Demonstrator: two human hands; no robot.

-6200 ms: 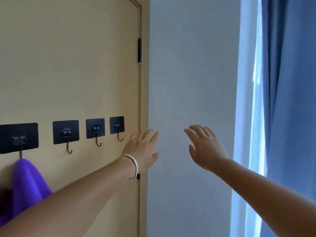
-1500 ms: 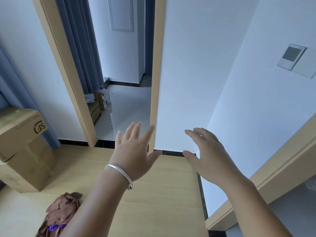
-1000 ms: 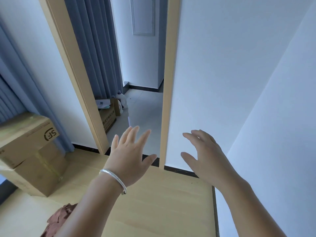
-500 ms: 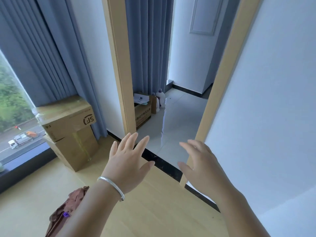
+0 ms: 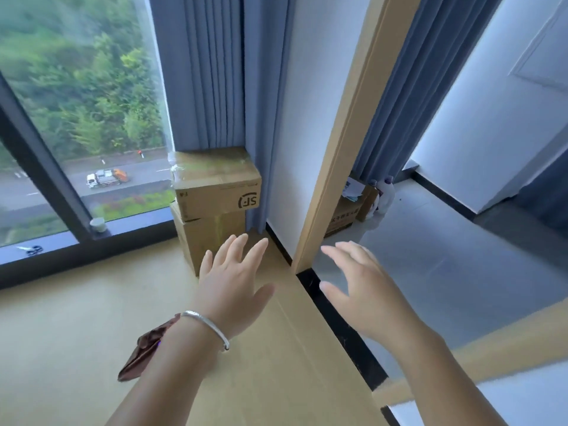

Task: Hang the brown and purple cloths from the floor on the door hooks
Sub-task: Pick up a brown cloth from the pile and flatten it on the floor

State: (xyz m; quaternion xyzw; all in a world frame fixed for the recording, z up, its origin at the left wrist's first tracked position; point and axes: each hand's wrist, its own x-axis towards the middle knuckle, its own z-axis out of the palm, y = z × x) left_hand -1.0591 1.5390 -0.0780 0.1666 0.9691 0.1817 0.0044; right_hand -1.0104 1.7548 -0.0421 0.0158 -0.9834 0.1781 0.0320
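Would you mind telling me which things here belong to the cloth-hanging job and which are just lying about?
Job:
- brown cloth on the floor, partly behind the left forearm
- left hand, empty
- right hand, empty

Lying about:
- stacked cardboard boxes
- bottles
- scissors

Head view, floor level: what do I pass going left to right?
scissors → small cup → brown cloth → stacked cardboard boxes → door frame post → white bottles
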